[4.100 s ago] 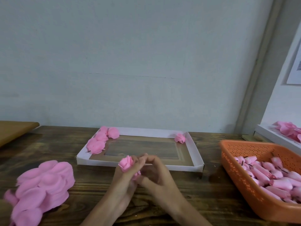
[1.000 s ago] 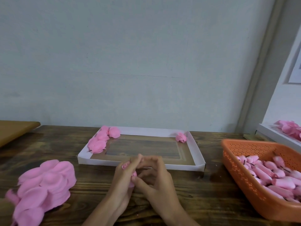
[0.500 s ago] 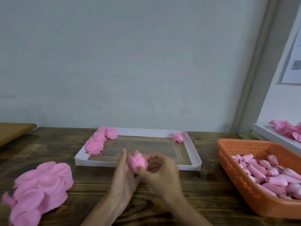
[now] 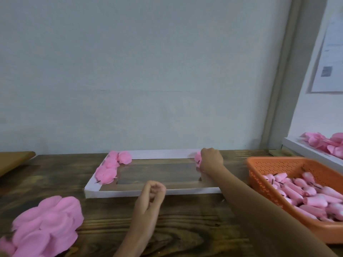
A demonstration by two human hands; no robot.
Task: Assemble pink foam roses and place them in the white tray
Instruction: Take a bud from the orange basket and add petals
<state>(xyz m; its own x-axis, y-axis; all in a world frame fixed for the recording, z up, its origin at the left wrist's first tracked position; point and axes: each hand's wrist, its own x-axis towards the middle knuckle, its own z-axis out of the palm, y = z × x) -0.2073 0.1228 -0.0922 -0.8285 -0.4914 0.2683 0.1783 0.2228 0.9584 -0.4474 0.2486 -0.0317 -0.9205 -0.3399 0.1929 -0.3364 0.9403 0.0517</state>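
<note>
1 tray [image 4: 161,153] is set on table [image 4: 185,219]; approx. 4 roses [image 4: 111,166] heaped far-left in it. 1 rose [image 4: 197,158] at far-right corner is gripped by R hand [image 4: 211,161]. L hand [image 4: 151,193] is fisted, nothing held.

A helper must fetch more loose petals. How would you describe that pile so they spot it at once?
Find the dark wooden table with the white tray at its middle. The petal pile lies on the bare wood at the near left. Unlike the rolled buds in the orange basket on the right, it is a loose heap of flat, rounded petals in no container.
</note>
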